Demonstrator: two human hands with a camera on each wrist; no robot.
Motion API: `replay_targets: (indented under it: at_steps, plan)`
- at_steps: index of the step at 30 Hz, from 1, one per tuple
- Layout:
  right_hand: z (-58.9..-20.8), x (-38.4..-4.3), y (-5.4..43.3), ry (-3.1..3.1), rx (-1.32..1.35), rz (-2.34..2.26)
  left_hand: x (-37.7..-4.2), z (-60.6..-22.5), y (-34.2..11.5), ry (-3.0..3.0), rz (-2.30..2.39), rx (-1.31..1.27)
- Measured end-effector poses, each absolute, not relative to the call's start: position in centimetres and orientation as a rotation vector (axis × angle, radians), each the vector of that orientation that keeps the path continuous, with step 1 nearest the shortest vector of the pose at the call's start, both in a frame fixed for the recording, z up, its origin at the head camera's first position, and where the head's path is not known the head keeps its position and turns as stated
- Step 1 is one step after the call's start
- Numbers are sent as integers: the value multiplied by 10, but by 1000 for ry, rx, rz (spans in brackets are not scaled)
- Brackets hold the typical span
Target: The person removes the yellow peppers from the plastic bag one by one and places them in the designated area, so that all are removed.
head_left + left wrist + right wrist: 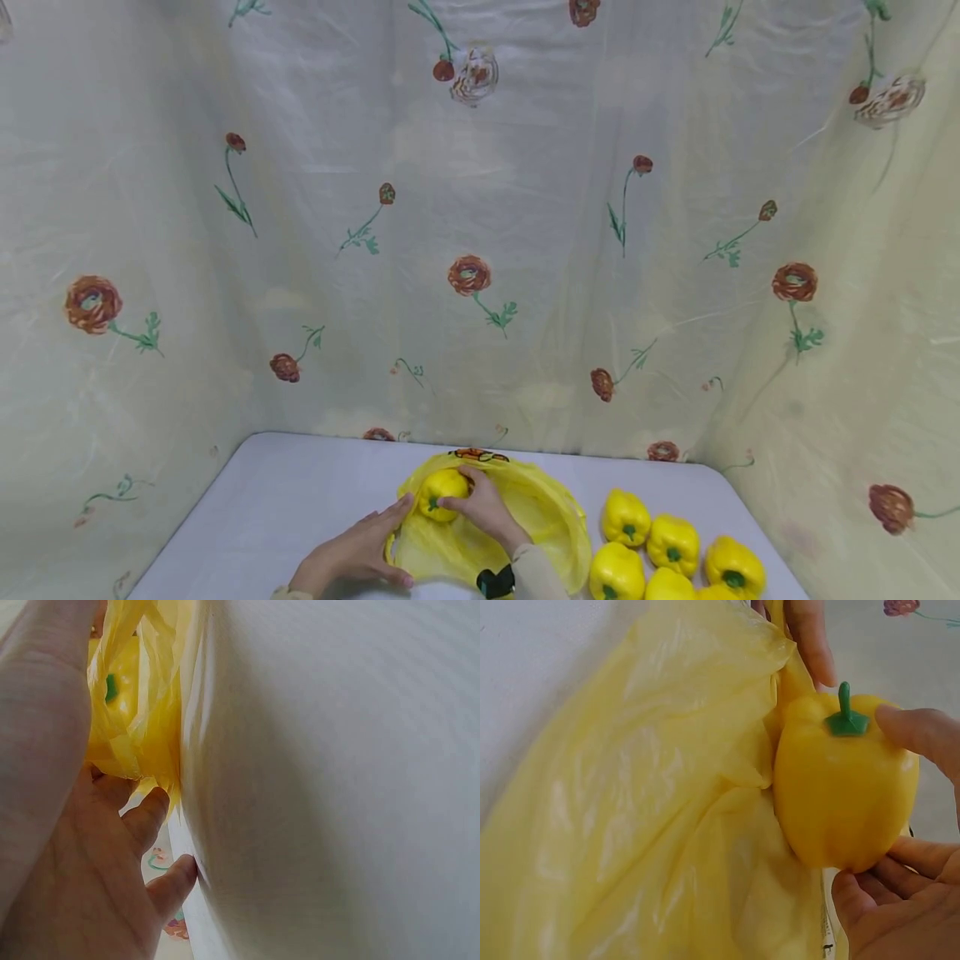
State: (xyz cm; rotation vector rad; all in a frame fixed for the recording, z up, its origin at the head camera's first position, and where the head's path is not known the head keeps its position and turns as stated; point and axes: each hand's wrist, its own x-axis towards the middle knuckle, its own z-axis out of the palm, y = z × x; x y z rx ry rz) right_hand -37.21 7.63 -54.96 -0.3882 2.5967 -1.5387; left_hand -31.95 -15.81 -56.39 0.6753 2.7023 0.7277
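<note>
A yellow bell pepper with a green stem is gripped by my right hand, thumb near the stem and fingers curled under the far end in the right wrist view. It lies against a thin yellow plastic bag spread on the table. My left hand is at the bag's left edge, fingers stretched out and fingertips right at the plastic beside the pepper. In the left wrist view, the left fingers are extended and touch the bag's edge.
Several more yellow bell peppers sit in a group on the right side of the white table. A flower-patterned curtain hangs behind the table and along both sides. Dark print shows on the bag's near part.
</note>
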Motion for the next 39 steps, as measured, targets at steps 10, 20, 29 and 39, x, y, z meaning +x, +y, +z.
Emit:
replay_targets:
  at_steps: [10, 20, 29, 39]
  plan:
    - [-543, -366, 80, 2565, -467, -1438, -319, -562, -160, 2700, 731, 684]
    - [-546, -363, 81, 2560, -492, -1447, -320, -564, -160, 2711, 730, 697]
    - [-551, -359, 85, 2491, -501, -1473, -318, -563, -159, 2696, 742, 712]
    - [-548, -353, 91, 2463, -509, -1491, -317, -561, -160, 2705, 727, 738]
